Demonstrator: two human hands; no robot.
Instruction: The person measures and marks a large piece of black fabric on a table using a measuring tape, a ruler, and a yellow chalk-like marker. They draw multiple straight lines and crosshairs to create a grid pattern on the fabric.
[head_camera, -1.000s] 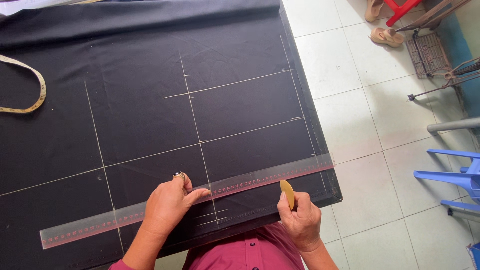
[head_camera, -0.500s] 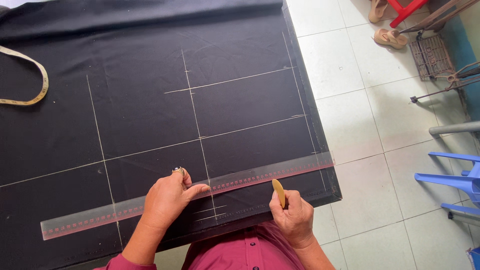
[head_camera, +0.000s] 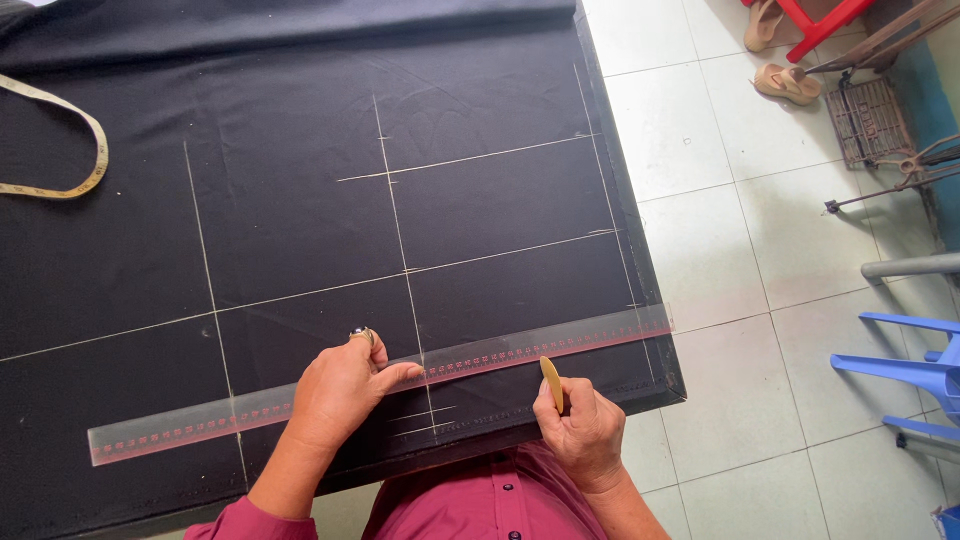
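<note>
Flatly, the left hand (head_camera: 345, 390) pressed open-palmed on the long clear ruler (head_camera: 500, 355) lying across the black cloth (head_camera: 300, 220), probably stiff, light and prone to sliding, while the right hand (head_camera: 580, 430) pinched a thin, likely brittle yellow chalk (head_camera: 551, 382) beside its edge.

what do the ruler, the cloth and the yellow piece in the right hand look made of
Ruler: likely clear plastic with a reddish edge; the dark cloth shows through it.
Cloth: black woven fabric, matte, with soft creases and pale drawn lines.
Yellow piece, held in the right hand: a thin, dull, flat disc, possibly chalk or wax; hard to tell.
</note>
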